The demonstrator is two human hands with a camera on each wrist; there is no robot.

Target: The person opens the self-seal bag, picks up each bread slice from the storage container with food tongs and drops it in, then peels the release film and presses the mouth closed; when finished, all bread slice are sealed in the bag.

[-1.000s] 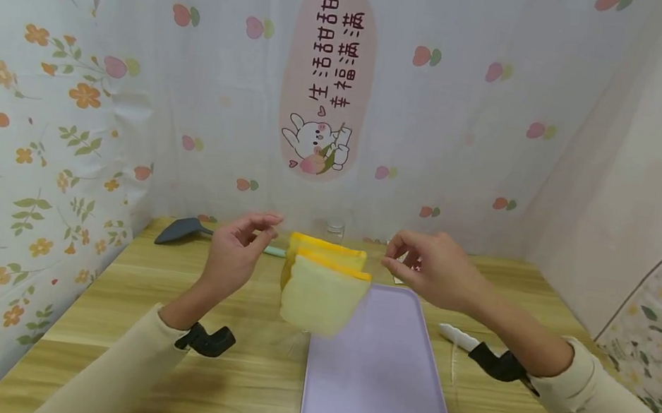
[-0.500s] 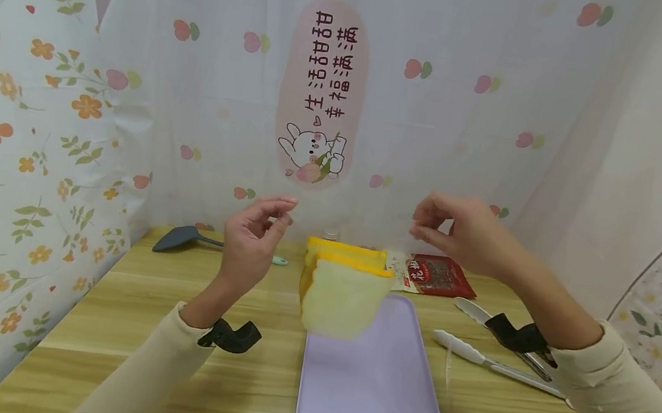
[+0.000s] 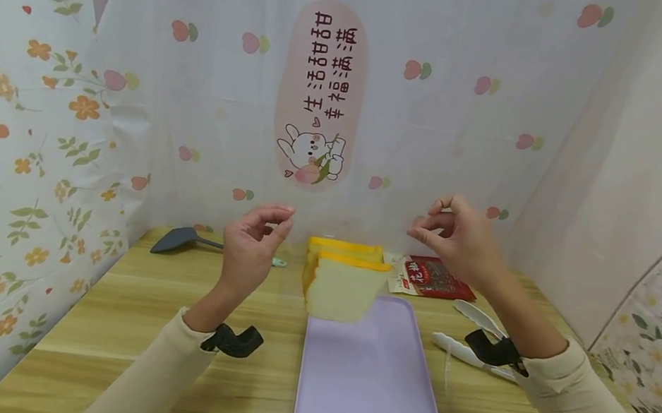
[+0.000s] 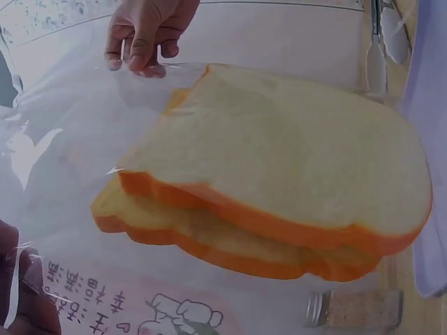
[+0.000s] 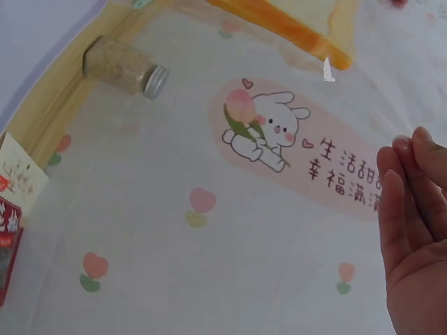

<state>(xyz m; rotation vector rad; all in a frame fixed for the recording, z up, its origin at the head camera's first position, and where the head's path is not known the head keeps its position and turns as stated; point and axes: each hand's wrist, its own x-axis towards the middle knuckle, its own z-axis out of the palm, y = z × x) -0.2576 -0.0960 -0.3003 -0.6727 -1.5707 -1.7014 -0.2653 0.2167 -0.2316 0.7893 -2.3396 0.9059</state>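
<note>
Two bread slices (image 3: 344,288), pale with orange-yellow crust, hang inside a clear plastic bag (image 4: 42,157) above the far end of the purple tray (image 3: 375,391). The bag barely shows in the head view; glare marks it in the left wrist view. At the bag's upper left, my left hand (image 3: 251,241) pinches the film between thumb and fingers. My right hand (image 3: 459,243) pinches its upper right edge, seen also in the left wrist view as a hand (image 4: 155,31) at the top. One slice partly covers the other.
A spatula (image 3: 175,239) with a dark head lies at the back left. At the back right are a red seasoning packet (image 3: 431,277) and metal tongs with white tips (image 3: 463,351). A lidded jar (image 5: 122,66) of pale contents stands behind the tray.
Both hands have shifted, the right one up and outward. The bagged bread has moved slightly right, then settled a little higher. The red packet and tongs have come into clearer view.
</note>
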